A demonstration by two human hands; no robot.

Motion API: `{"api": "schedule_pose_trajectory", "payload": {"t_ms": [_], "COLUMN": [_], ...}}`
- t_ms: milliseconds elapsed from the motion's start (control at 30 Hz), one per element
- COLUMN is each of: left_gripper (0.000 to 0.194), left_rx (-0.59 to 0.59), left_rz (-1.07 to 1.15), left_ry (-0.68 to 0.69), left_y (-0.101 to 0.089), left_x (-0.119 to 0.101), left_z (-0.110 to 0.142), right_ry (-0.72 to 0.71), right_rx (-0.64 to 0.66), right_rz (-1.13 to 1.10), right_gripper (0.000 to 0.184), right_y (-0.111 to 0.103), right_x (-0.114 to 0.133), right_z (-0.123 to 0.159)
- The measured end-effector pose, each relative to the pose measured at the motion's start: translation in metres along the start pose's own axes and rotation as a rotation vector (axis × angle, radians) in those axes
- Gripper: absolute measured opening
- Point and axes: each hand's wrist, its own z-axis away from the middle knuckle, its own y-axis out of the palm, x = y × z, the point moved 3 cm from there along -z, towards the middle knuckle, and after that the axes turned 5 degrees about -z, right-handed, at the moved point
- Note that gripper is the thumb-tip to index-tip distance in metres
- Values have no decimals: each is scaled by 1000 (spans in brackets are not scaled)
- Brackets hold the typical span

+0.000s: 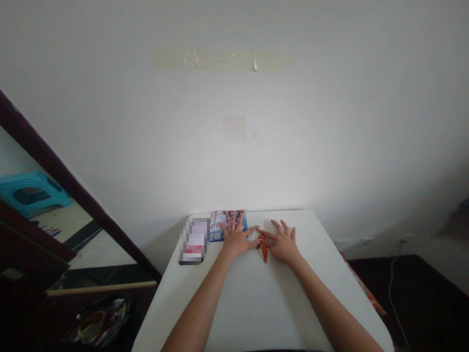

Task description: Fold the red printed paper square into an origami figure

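A small folded paper [264, 253], orange-red and narrowing to a point at its near end, lies on the white table [252, 303] between my hands. My left hand [236, 241] is spread beside it, with index finger and thumb apart and their tips at its left edge. From the other side, my right hand [285, 245] has its index finger and thumb close together on the upper part of the paper, partly covering it. The remaining right fingers stretch outward. Under my left fingertips is a blue printed leaflet [216, 235].
A phone [194, 242] with a blurred screen lies at the table's left edge. The white wall [278, 166] rises behind the table. On the left are a mirror frame [73, 181], a turquoise stool [34, 190] and a filled dark bag [100, 320]. A cable [392, 283] hangs at right.
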Motion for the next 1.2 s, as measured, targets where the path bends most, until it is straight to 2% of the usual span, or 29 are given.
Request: {"api": "schedule_pose_trajectory", "payload": {"t_ms": [333, 500, 633, 800, 1033, 1200], "left_gripper": [61, 62, 64, 64, 59, 56], "left_rx": [9, 8, 3, -9, -98, -210], "left_rz": [-2, 4, 11, 9, -15, -8], "left_ry": [9, 2, -2, 0, 15, 41], "left_y": [2, 3, 3, 5, 0, -2], "left_x": [0, 2, 3, 2, -1, -5], "left_z": [-2, -1, 0, 1, 9, 15], "right_ry": [-30, -70, -180, -214, -127, -208], "right_rx": [10, -84, -143, -173, -149, -153], "right_rz": [15, -15, -32, -42, -121, -175], "right_gripper": [46, 33, 15, 17, 17, 24], "right_y": [2, -7, -16, -18, -6, -5], "right_x": [2, 1, 0, -2, -10, -10], "right_z": [-2, 4, 8, 9, 6, 4]}}
